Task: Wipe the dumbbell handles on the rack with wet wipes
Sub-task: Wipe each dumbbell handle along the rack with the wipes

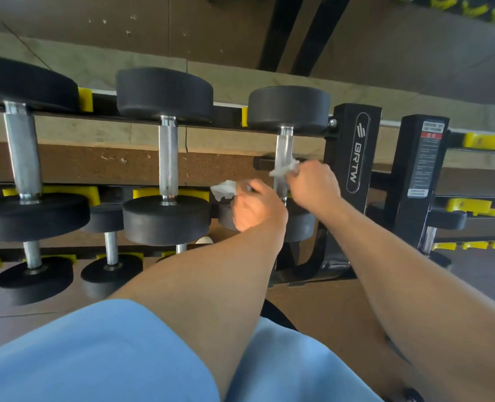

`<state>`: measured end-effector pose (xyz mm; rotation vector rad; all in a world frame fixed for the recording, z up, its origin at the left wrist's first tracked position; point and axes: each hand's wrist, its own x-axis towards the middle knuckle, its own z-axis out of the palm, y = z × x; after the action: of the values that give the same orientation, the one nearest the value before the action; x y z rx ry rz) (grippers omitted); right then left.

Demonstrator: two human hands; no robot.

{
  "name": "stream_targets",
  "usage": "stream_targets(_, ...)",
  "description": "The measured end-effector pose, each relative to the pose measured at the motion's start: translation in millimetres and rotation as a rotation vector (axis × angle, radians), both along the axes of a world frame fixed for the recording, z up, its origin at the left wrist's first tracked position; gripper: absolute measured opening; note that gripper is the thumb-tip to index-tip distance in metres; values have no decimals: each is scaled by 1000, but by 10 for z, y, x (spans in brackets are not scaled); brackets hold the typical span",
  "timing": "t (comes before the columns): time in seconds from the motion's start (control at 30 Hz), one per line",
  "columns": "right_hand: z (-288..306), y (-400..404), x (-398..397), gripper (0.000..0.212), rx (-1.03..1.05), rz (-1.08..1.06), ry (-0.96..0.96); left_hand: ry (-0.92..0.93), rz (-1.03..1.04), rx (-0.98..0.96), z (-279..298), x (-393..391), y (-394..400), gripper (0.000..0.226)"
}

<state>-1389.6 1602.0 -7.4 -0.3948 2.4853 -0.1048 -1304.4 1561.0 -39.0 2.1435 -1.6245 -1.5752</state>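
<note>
Black dumbbells with knurled steel handles lie across the top tier of a black rack (356, 146). My right hand (313, 184) presses a crumpled white wet wipe (285, 169) against the handle of the rightmost dumbbell (284, 146). My left hand (256, 207) is just left of that handle, closed on a second white wipe (224, 190) that sticks out to the left. The rightmost dumbbell's near head is mostly hidden behind my hands. The middle dumbbell's handle (168, 161) and the left dumbbell's handle (22, 152) are untouched.
Yellow cradles (85, 98) hold the dumbbell heads. Smaller dumbbells (111, 250) sit on a lower tier. A second black rack upright (420, 169) with a warning label stands to the right. Brown rubber flooring lies below. My blue shorts fill the bottom.
</note>
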Motion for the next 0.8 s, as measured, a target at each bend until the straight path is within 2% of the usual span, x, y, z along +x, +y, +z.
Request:
stream_targets(0.07, 75, 107, 39, 21, 171, 252, -36, 6, -7, -15, 11, 0, 7, 34)
stream_targets(0.13, 204, 214, -15, 20, 264, 438, 8, 13, 0, -22, 16, 0, 6, 35)
stream_targets(0.2, 304, 224, -27, 30, 87, 444, 234, 10, 0, -7, 19, 5, 0, 35)
stream_targets(0.27, 289, 173, -60, 31, -309, 386, 465, 19, -3, 16, 30, 9, -4, 35)
stream_targets(0.33, 163, 123, -194, 29, -571, 495, 581, 23, -1, 26, 42, 7, -9, 35)
stream_targets(0.37, 104, 89, -260, 30, -630, 575, 615, 19, 0, 25, 47, 4, -11, 34)
stream_targets(0.47, 0, -20, -379, 36, -656, 812, 696, 9, -11, 22, 51, -2, -14, 34)
stream_targets(0.57, -102, -28, -521, 38, -446, 970, 702, 7, -17, 11, 57, 5, -17, 33)
stream_targets(0.63, -149, 7, -580, 37, -316, 971, 704, 4, -22, -1, 59, 10, -3, 33)
stream_targets(0.7, -138, 32, -525, 35, -342, 911, 711, 1, -14, 0, 62, 12, -6, 34)
stream_targets(0.8, -56, 55, -298, 32, -381, 607, 715, -1, -18, 10, 57, 8, -11, 35)
